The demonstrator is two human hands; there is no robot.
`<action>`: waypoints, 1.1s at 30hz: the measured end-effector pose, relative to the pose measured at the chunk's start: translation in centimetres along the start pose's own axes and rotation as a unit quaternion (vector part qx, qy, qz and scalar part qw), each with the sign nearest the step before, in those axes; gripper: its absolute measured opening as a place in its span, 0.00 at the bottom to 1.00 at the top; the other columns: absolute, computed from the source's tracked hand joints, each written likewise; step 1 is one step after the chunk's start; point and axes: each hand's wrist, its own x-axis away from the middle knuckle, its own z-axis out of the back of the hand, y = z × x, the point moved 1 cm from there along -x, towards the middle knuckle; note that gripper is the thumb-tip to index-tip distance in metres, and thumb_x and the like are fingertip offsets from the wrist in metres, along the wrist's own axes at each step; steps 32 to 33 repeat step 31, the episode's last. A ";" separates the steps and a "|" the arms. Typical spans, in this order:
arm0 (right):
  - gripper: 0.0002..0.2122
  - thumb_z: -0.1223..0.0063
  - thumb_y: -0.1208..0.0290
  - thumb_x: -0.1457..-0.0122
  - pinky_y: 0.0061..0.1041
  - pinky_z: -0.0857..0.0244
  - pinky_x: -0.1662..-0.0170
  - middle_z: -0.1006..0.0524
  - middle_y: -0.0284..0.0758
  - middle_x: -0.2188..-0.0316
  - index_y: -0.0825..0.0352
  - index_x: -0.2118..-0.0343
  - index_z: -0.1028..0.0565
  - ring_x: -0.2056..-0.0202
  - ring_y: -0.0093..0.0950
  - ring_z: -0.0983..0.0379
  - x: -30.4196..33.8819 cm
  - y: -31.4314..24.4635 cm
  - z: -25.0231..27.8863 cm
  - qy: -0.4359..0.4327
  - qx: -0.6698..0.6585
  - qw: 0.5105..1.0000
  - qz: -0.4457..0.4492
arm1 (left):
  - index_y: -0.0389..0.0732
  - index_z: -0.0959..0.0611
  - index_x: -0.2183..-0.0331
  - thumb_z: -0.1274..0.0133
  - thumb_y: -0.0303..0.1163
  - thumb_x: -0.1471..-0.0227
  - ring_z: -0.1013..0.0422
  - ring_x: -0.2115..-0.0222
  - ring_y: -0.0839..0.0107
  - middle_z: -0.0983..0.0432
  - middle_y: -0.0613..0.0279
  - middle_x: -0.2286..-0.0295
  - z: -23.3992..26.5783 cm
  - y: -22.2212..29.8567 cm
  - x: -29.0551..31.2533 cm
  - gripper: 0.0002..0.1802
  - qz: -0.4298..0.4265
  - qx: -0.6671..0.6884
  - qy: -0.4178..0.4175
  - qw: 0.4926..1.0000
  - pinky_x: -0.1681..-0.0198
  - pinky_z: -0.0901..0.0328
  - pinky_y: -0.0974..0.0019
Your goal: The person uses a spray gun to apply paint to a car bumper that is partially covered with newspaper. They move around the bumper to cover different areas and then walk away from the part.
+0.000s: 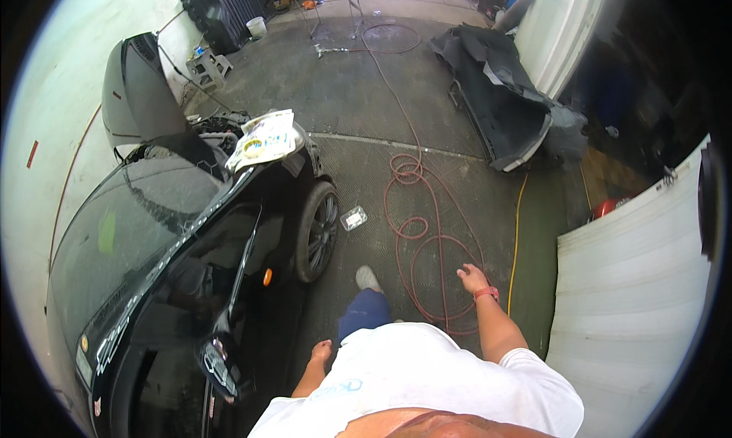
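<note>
My left hand [322, 352] hangs low beside my body, close to the side of the black car [274, 232]. Its fingers look curled in, with nothing seen in them. Out to the right, my right hand [471, 276] hovers over the loops of a thin red hose [441, 240], apart from it as far as I can see. Its fingers are loosely bent and spread, holding nothing; a red band [486, 293] circles that wrist. On the car's front fender lie sheets of newspaper [276, 129] with a roll of yellowish tape [253, 148] on top.
The car's hood [141, 87] stands raised at left. A small clear-and-white package [354, 218] lies near the front wheel [319, 232]. Dark bumper-like panels [496, 95] rest at the right, near a white corrugated sheet [625, 285]. A yellow cord [518, 240] runs along the floor.
</note>
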 end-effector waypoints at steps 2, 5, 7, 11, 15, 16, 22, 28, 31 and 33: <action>0.29 0.42 0.55 0.35 0.39 0.33 0.36 0.21 0.50 0.42 0.71 0.38 0.26 0.40 0.45 0.24 -4.8 -7.2 2.0 -0.019 -0.027 0.999 -0.009 | 0.43 0.12 0.49 0.46 0.44 0.31 0.25 0.69 0.70 0.17 0.62 0.66 0.4 4.0 -2.0 0.19 0.006 -0.025 -0.016 1.000 0.63 0.31 0.61; 0.30 0.41 0.54 0.36 0.39 0.32 0.37 0.20 0.51 0.44 0.69 0.37 0.26 0.42 0.44 0.23 -13.1 -11.4 1.7 -0.034 -0.022 0.999 -0.004 | 0.41 0.12 0.57 0.48 0.45 0.31 0.29 0.76 0.70 0.21 0.62 0.73 2.1 13.3 -5.4 0.18 -0.023 -0.063 -0.035 0.997 0.72 0.34 0.60; 0.31 0.41 0.51 0.37 0.40 0.34 0.35 0.22 0.50 0.41 0.69 0.37 0.26 0.39 0.44 0.25 -16.8 -10.5 0.2 -0.048 0.004 0.998 -0.027 | 0.40 0.13 0.62 0.49 0.46 0.30 0.31 0.81 0.69 0.22 0.62 0.76 2.9 19.8 -9.5 0.19 -0.048 -0.093 -0.057 0.993 0.77 0.37 0.59; 0.29 0.39 0.55 0.36 0.39 0.31 0.37 0.21 0.49 0.42 0.70 0.38 0.25 0.41 0.44 0.23 -20.5 -11.9 1.0 -0.112 0.103 0.987 -0.046 | 0.39 0.16 0.46 0.48 0.47 0.31 0.19 0.55 0.60 0.15 0.51 0.54 3.2 31.3 -18.1 0.24 -0.058 -0.049 -0.034 0.997 0.50 0.27 0.54; 0.30 0.39 0.52 0.37 0.39 0.33 0.36 0.22 0.50 0.41 0.70 0.39 0.24 0.39 0.45 0.25 -24.4 -10.0 3.1 -0.044 -0.014 0.979 -0.198 | 0.39 0.23 0.37 0.49 0.49 0.32 0.30 0.37 0.54 0.25 0.49 0.39 4.6 52.2 -19.5 0.31 -0.207 -0.102 -0.097 0.968 0.34 0.38 0.56; 0.30 0.39 0.52 0.37 0.40 0.33 0.35 0.24 0.49 0.39 0.70 0.39 0.24 0.38 0.45 0.26 -25.7 -9.8 3.6 -0.050 -0.063 0.963 -0.255 | 0.39 0.24 0.36 0.49 0.49 0.32 0.31 0.37 0.54 0.25 0.49 0.39 5.0 57.2 -19.9 0.31 -0.225 -0.110 -0.100 0.963 0.34 0.38 0.56; 0.27 0.37 0.52 0.39 0.40 0.29 0.40 0.20 0.51 0.44 0.69 0.44 0.19 0.43 0.44 0.21 -34.9 -13.0 6.1 -0.124 0.063 0.945 -0.296 | 0.39 0.24 0.36 0.49 0.45 0.30 0.25 0.43 0.61 0.22 0.54 0.42 4.7 78.9 -24.4 0.28 -0.256 -0.056 -0.124 0.957 0.38 0.34 0.60; 0.25 0.41 0.48 0.38 0.43 0.28 0.45 0.16 0.52 0.55 0.71 0.56 0.15 0.48 0.46 0.19 -57.9 -20.8 10.8 -0.084 0.051 0.980 -0.173 | 0.40 0.23 0.37 0.46 0.45 0.31 0.23 0.50 0.68 0.18 0.56 0.49 3.3 87.1 -30.3 0.29 -0.159 -0.050 -0.061 0.984 0.44 0.31 0.63; 0.27 0.44 0.46 0.38 0.45 0.29 0.44 0.17 0.56 0.55 0.70 0.54 0.16 0.50 0.49 0.19 -72.5 -27.1 14.6 0.018 0.028 0.996 -0.077 | 0.42 0.22 0.37 0.44 0.45 0.33 0.23 0.46 0.64 0.21 0.51 0.44 4.2 96.4 -31.7 0.29 -0.205 -0.023 -0.070 0.976 0.41 0.32 0.60; 0.27 0.44 0.46 0.38 0.45 0.29 0.44 0.17 0.56 0.55 0.70 0.54 0.16 0.50 0.49 0.19 -72.5 -27.1 14.6 0.018 0.028 0.996 -0.077 | 0.42 0.22 0.37 0.44 0.45 0.33 0.23 0.46 0.64 0.21 0.51 0.44 4.2 96.4 -31.7 0.29 -0.205 -0.023 -0.070 0.976 0.41 0.32 0.60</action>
